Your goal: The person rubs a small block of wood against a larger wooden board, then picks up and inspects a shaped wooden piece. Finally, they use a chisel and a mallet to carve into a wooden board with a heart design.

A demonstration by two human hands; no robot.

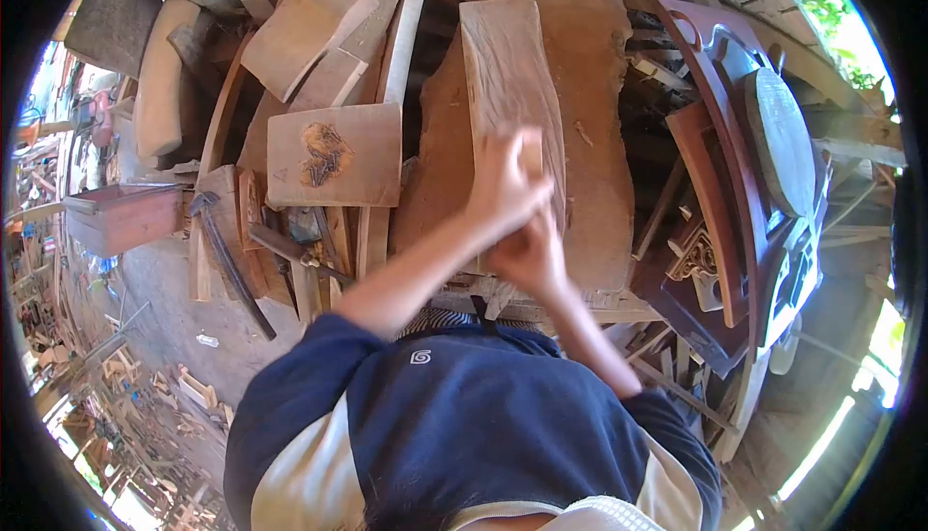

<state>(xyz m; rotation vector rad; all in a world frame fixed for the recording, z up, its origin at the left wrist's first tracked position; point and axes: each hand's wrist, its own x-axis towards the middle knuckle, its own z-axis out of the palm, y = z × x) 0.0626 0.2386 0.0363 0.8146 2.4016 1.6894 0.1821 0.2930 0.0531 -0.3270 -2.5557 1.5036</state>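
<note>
On a big brown wooden slab table (599, 144), two hands are working on a long pale wooden plank (507, 67).
The plank is lying along the middle of the table, reaching toward its far edge. The left hand (503, 188) is curling tight round a small pale wooden block (533, 151) at the plank's near end. The right hand (530, 256) is sitting clenched just behind, blur hiding what it grips. Most of the plank is looking plain and rough, so lots seems left.

The plank (507, 67) is pale tan with fine streaked grain; the square board (333, 154) is light brown with a dark brown-and-yellow blotch; the sweater (464, 405) is navy with cream panels and a small white emblem; the furniture frame (715, 144) is deep reddish-brown
</note>
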